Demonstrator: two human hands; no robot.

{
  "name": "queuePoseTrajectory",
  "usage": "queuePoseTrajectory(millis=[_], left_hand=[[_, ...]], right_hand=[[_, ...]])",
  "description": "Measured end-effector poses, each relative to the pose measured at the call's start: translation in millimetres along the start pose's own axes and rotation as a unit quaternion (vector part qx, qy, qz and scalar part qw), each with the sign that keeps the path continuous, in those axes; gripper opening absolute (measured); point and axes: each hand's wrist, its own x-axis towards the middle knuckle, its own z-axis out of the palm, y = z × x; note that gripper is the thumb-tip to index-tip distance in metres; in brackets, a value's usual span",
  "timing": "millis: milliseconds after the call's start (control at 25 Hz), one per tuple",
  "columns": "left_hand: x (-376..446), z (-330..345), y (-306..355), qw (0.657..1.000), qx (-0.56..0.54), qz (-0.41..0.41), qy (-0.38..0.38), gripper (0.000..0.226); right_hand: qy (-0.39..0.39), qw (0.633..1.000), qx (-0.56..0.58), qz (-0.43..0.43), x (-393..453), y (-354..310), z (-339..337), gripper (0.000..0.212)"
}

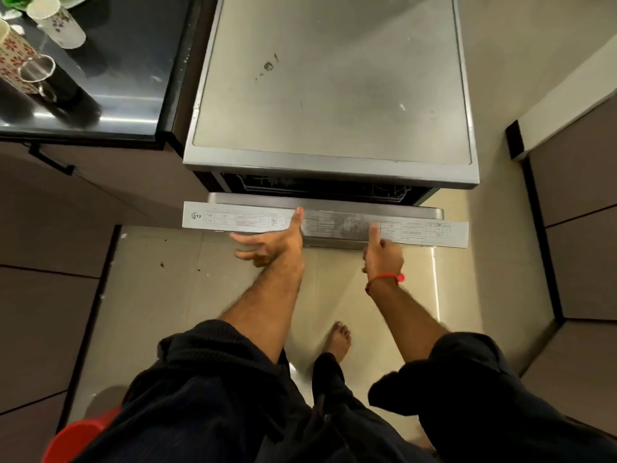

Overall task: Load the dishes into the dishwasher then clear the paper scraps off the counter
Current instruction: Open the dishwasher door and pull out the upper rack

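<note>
Head view, looking steeply down over a person's two bare forearms at a steel dishwasher (330,95) set between a dark tabletop (133,78) on the left and pale floor tiles. Dishwasher door (334,222) stands ajar, top edge tipped a little way out toward the person; a dark gap behind it shows part of a rack, contents too dim to tell. A printed label strip runs along the door's top edge. Left hand (273,245): thumb laid up against the door edge, the other fingers spread out to the left and loosely bent below the edge, gripping nothing that can be seen. Right hand (384,255): index finger extended and touching the door's top edge, remaining fingers curled into the palm, holding nothing visible; a red thread band (387,278) sits on the wrist. Dishes are on the tabletop at far upper left, well apart from the dishwasher: a white floral cup (56,23), a red-flowered cup (15,58) partly cut by the frame edge, a clear glass (36,70) just beside it, and a green item (46,0) at the top edge. Paper scraps cannot be made out. One bare foot (339,340) on the floor below the door; a red object (80,436) at lower left, partly hidden by dark clothing
</note>
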Motion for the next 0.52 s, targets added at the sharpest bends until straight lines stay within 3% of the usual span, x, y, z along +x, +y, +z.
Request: queuePoseTrajectory(millis=[40,80,120,160,240,320,400,520], left_hand=[[-1.3,-2.6,-11.4,0.989,0.074,0.116,0.06,0.153],[0.1,-6.4,-20.7,0.952,0.156,0.235,0.118,0.141],[6.2,-12.4,-27.3,0.904,0.226,0.334,0.144,0.134],[13.5,-20.3,-29.8,0.86,0.294,0.395,0.133,0.13],[29.5,-35.1,-22.8,0.786,0.432,0.436,0.066,0.131],[34.4,-46.1,-11.6,0.711,0.562,0.422,0.011,0.133],[31.8,-51.8,-13.7,0.666,0.616,0.418,-0.041,0.128],[31.9,-64.0,-51.2,0.629,0.644,0.42,-0.118,0.106]], right_hand=[[0.039,0.983,-0.11,-0.139,-1.0,8.5,-5.7,0.047],[0.056,0.94,-0.198,-0.272,-4.3,13.8,-7.5,0.038],[0.056,0.891,-0.26,-0.367,-4.1,19.5,-5.3,0.031],[0.045,0.862,-0.304,-0.403,-4.4,19.8,-2.6,0.034],[-0.012,0.847,-0.364,-0.387,-2.0,13.2,1.9,0.071],[-0.093,0.84,-0.406,-0.349,-1.3,7.7,-1.5,0.099],[-0.134,0.83,-0.44,-0.316,-4.8,16.3,-6.9,0.109],[-0.172,0.769,-0.545,-0.286,-18.3,35.7,-5.3,0.106]])
